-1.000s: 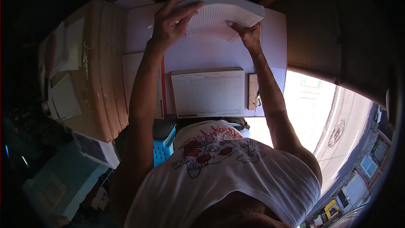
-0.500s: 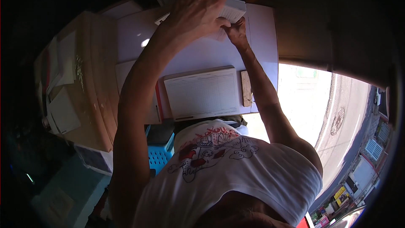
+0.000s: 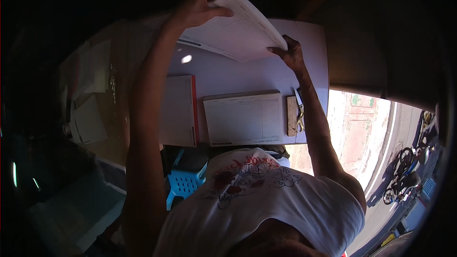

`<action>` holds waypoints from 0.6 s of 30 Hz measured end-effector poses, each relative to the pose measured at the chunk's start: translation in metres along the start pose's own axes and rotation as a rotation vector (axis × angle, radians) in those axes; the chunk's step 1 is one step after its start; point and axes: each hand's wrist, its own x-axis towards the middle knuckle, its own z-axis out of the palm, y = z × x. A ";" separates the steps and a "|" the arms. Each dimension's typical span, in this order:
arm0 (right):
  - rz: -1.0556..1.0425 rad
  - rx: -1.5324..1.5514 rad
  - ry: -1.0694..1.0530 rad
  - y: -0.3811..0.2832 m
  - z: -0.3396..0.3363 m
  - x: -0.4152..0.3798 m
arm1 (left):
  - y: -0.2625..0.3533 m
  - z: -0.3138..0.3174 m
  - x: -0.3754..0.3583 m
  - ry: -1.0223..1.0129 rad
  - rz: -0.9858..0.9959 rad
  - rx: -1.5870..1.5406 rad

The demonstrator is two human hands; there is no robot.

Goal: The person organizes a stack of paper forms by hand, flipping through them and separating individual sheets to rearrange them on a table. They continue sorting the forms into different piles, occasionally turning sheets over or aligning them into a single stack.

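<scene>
A thick pad of ruled forms [image 3: 240,31] is held up, tilted, over the far part of the white table [image 3: 233,78]. My left hand [image 3: 197,12] grips its upper left end, with the thumb across the printed face. At the lower right corner, my right hand [image 3: 290,53] pinches the pad's edge between thumb and fingers. Nearer my body lies a second pad of forms [image 3: 245,119], flat on the table. Left of it is another pad with a red edge [image 3: 178,109], partly covered by my left arm.
Beside the right forearm lie a wooden block [image 3: 291,116] and scissors [image 3: 300,114], partly hidden. A large cardboard box [image 3: 121,81] with papers on it stands at the left. Below the table is a blue plastic stool [image 3: 185,183]. A sunlit street with motorcycles [image 3: 402,173] shows at right.
The pad has been raised and turned so that its ruled face shows. My left hand has moved from above it to its left end. The scissors have come into view.
</scene>
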 end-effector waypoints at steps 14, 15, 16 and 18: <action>-0.108 -0.009 0.195 -0.028 0.001 0.027 | -0.102 0.061 -0.098 0.550 -0.286 -0.603; -0.108 -0.040 0.208 -0.018 0.002 0.022 | -0.114 0.064 -0.104 0.519 -0.304 -0.537; -0.198 -0.147 0.097 0.002 -0.009 0.017 | -0.121 0.066 -0.111 0.476 -0.385 -0.475; -0.360 -0.064 0.130 0.040 -0.008 0.019 | -0.188 0.097 -0.128 0.454 -0.571 -0.561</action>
